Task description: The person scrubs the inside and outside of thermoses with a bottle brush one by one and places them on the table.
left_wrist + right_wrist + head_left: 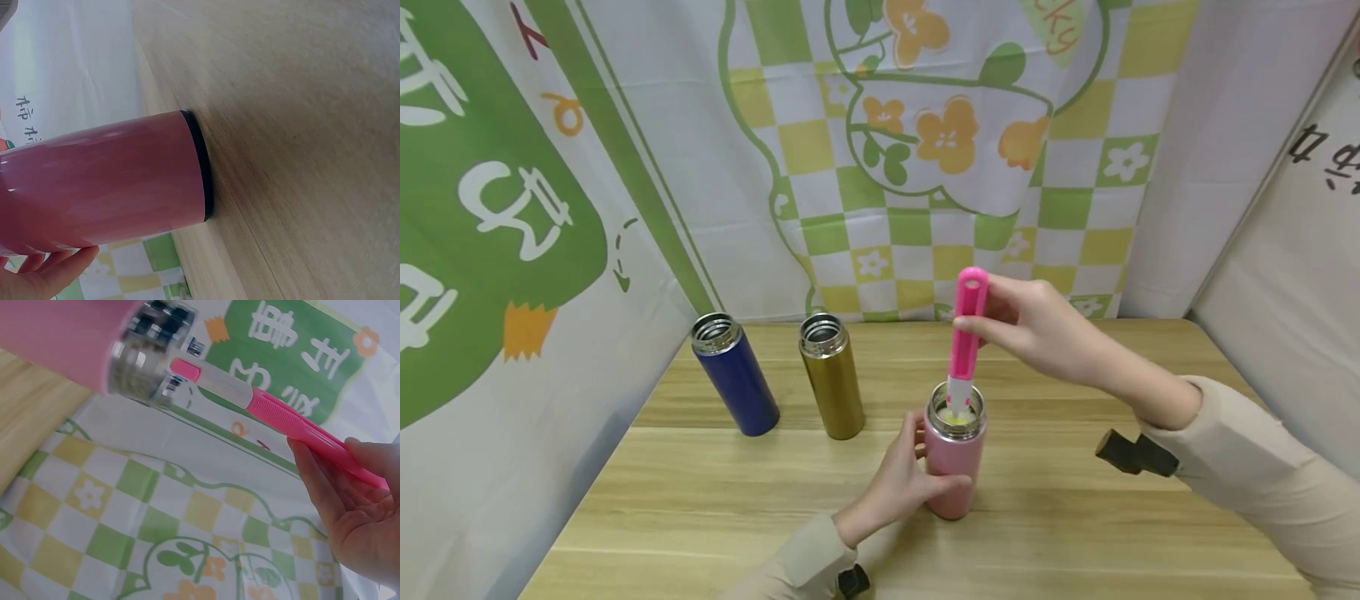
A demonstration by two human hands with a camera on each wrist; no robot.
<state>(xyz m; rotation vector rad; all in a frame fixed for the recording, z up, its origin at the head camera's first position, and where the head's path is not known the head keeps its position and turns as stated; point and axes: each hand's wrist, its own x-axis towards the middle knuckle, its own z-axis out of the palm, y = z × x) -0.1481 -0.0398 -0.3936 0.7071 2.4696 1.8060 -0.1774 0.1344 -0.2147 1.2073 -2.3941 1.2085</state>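
Observation:
A pink flask (pixel 953 462) stands upright and uncapped on the wooden table (pixel 1075 533). My left hand (pixel 906 479) grips its body from the left; in the left wrist view the pink flask (pixel 106 184) shows with its black base ring on the wood and fingertips (pixel 53 272) under it. My right hand (pixel 1033 329) pinches the pink handle of a bottle brush (pixel 966 337) held upright, its lower end inside the flask's steel mouth. In the right wrist view the brush handle (pixel 294 422) runs from my fingers (pixel 350 500) into the flask rim (pixel 140 359).
A blue flask (pixel 735 375) and a gold flask (pixel 832 377), both uncapped, stand at the back left of the table. Printed cloth walls (pixel 910 158) close in the back and both sides. Bare wood lies to the right of the pink flask.

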